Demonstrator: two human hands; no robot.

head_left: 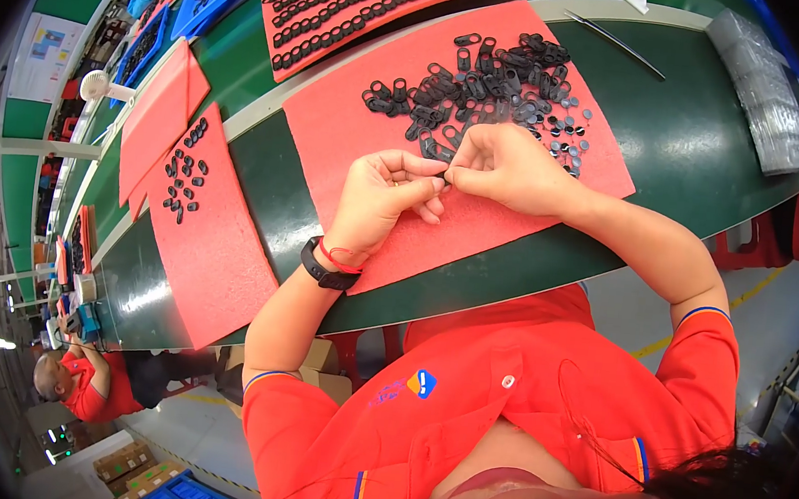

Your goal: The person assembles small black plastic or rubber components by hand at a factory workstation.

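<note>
My left hand (383, 199) and my right hand (511, 171) meet over the near part of a pink foam sheet (399, 259). Both are closed, thumb and fingers pinching a small black part (442, 175) between them. Most of that part is covered by the fingertips, so its exact shape is hidden. Just beyond my hands lies a heap of black oval plastic pieces with loop-like openings (476, 85). Small round discs (568, 148), some grey and some black, are scattered to the right of the heap, beside my right hand.
Left of me, another pink foam sheet (204, 261) carries several small black pieces (185, 169). Rows of black pieces fill a pink sheet (345, 7) at the back. Metal tweezers (617, 45) and stacked clear plastic trays (760, 96) lie to the right. A seated co-worker (93, 380) is at far left.
</note>
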